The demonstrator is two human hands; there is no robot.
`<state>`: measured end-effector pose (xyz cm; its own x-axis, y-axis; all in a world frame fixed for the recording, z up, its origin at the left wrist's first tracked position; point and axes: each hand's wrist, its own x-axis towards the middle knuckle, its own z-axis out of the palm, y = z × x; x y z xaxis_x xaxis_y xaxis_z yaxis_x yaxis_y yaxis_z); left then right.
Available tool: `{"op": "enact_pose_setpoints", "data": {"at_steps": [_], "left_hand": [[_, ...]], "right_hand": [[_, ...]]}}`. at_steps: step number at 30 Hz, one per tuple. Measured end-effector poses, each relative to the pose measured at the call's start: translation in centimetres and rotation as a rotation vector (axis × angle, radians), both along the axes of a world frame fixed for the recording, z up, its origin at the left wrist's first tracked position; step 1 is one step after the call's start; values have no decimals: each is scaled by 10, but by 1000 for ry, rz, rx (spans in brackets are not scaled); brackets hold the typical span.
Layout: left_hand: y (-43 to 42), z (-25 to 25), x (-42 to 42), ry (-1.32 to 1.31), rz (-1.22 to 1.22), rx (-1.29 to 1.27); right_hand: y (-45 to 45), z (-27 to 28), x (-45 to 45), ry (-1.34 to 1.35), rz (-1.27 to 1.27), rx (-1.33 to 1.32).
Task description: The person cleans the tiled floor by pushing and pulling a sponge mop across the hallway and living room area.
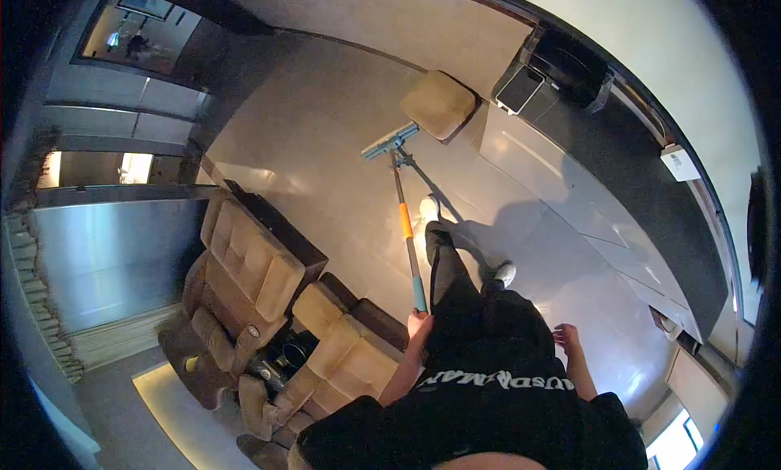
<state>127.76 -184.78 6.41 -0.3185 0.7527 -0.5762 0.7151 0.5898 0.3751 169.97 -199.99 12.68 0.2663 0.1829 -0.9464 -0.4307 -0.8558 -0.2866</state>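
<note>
My left hand (419, 327) is wrapped round the blue-green grip at the top of a mop (407, 222), whose handle also has an orange section. The flat, light-blue mop head (390, 141) rests on the grey floor ahead of my feet. My right hand (567, 336) hangs beside my right hip, holding nothing, its fingers loosely bent and apart. One white shoe (429, 209) is stretched forward close to the mop handle, and the other (505, 273) is further back.
Brown recliner seats (248, 262) stand along the left. A padded stool (440, 104) sits just beyond the mop head. On the right runs a long cabinet with a dark top (618, 157), bearing a tablet-like device (520, 89) and a white box (679, 163).
</note>
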Motion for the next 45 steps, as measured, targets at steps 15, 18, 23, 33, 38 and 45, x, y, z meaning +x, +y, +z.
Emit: {"op": "enact_pose_setpoints", "data": {"at_steps": [15,18,23,33,38,45], "left_hand": [[400,-27,-18,-546,456,-43],[508,-70,-4,-704,379,49],[703,-127,38,-1046,624,123],[588,-152,22,-270,203,-121],[412,-49,-32,-311,406,-62],[125,-49,-29,-737,426,0]], "right_hand": [[151,-55,-79,-92,-90,-46],[198,-61,-112,-116,-141,-36],[290,-52,-155,-58,2,151],[235,-59,-155,-60,-64,192],[167,-78,-95,-4,62,182],[68,-74,20,90,219,287]]}}
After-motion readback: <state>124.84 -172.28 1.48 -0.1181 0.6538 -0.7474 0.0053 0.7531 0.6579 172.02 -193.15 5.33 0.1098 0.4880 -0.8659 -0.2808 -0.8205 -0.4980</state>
